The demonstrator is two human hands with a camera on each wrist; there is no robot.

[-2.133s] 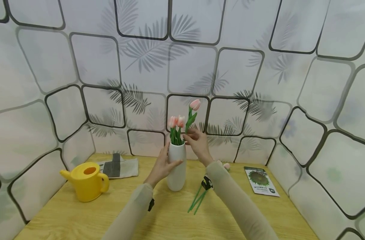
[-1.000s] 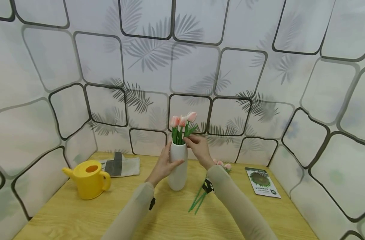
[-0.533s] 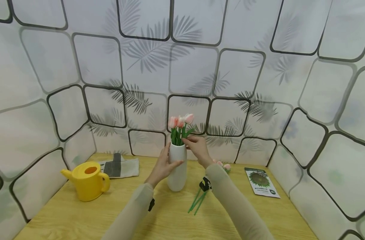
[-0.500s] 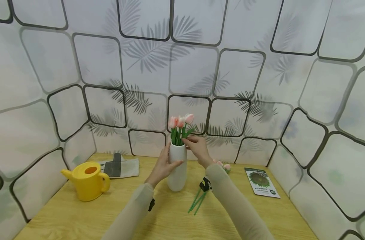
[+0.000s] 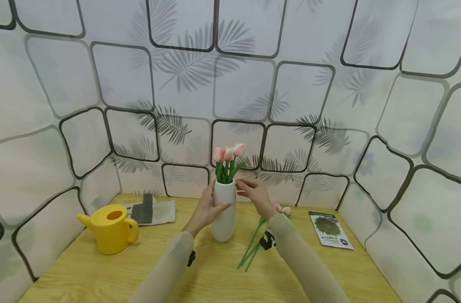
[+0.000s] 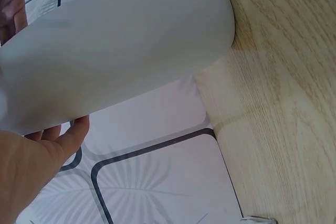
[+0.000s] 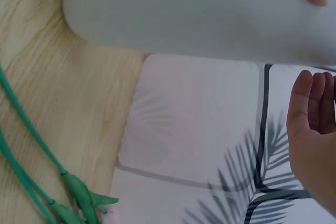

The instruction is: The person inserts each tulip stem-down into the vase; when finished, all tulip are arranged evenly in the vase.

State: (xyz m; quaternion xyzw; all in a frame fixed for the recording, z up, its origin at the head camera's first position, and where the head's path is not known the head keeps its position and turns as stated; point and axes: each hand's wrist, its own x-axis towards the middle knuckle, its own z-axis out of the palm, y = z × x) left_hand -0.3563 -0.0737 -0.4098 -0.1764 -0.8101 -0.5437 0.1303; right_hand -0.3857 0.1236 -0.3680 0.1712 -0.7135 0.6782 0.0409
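Pale wall covering (image 5: 245, 92) w/ rounded dark outlines and grey leaf prints is rising behind a wood-grain desk (image 5: 215, 275). Far L, a yellow watering can (image 5: 110, 235) is standing upright, spout pointing L; a grey-and-white cloth (image 5: 147, 210) is lying just behind it, can't tell if touching. Nr the middle, the left hand (image 5: 205, 210) is gripping a tall white vase (image 5: 224, 216) round its side; the vase is standing upright on the desk. Three pink tulips (image 5: 225, 170) are rising from its mouth, the R-most one leaning out a bit. R of them, the right hand (image 5: 256, 196) is hovering beside the rim, fingers loosely bent and holding nothing; any contact w/ the vase isn't showing clearly. At least two loose tulips (image 5: 286, 211) are lying on the desk nr the right forearm. Far R, a printed packet (image 5: 330, 229) is lying flat, well apart from both hands.

Step in hand is prob. setting stems in the vase. For a good job, the left hand should be bracing the vase upright w/o shoving, b/c a tall shape is prob. tipping easily; the right hand should be clearing the leaves w/o snagging, pinching each stem nr the mouth and feeding it down btwn the others.
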